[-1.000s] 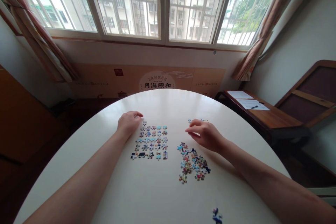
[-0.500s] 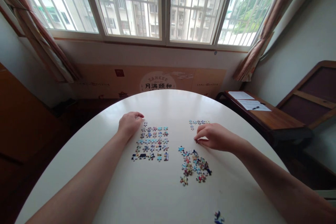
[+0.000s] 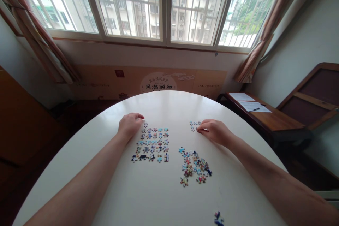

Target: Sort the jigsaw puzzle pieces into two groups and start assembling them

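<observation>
On the white round table [image 3: 132,190], my left hand [image 3: 130,124] rests beside the upper left of several rows of puzzle pieces [image 3: 150,142]. Its fingers are curled together, and whether they hold anything is hidden. My right hand [image 3: 213,130] pinches a small puzzle piece [image 3: 198,130] at the lower edge of a short group of pieces [image 3: 192,123], part of which the hand covers. A loose pile of mixed puzzle pieces [image 3: 194,166] lies nearer, below my right hand.
A few more pieces [image 3: 218,218] lie near the front of the table. At the right, a wooden bench [image 3: 280,120] holds papers [image 3: 254,106] and a pen. A printed cardboard panel [image 3: 209,81] stands behind the table, under the windows.
My right hand has moved up and away from the pile with the puzzle piece, to the short group. My left hand has stayed in place.
</observation>
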{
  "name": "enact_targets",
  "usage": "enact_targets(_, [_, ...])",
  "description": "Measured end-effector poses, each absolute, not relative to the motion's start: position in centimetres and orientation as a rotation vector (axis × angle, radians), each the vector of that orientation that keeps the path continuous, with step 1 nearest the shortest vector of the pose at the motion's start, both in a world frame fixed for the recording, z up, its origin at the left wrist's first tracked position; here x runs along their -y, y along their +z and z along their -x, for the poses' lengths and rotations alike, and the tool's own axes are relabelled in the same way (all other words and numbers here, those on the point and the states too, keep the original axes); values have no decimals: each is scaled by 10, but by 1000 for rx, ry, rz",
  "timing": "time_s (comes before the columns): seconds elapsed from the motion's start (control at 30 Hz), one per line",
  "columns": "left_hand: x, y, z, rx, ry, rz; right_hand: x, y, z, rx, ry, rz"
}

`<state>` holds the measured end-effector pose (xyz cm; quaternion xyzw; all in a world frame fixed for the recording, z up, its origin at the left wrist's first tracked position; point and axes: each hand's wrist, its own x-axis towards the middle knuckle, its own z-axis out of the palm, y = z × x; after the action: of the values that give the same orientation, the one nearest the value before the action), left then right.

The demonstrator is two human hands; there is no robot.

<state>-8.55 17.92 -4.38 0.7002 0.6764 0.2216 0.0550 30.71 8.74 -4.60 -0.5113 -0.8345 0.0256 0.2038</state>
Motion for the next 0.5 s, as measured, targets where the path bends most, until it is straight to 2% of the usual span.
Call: enact_targets(0.5, [-180, -46, 86, -2051, 705, -2153, -89, -51, -305, 2290, -16, 1428])
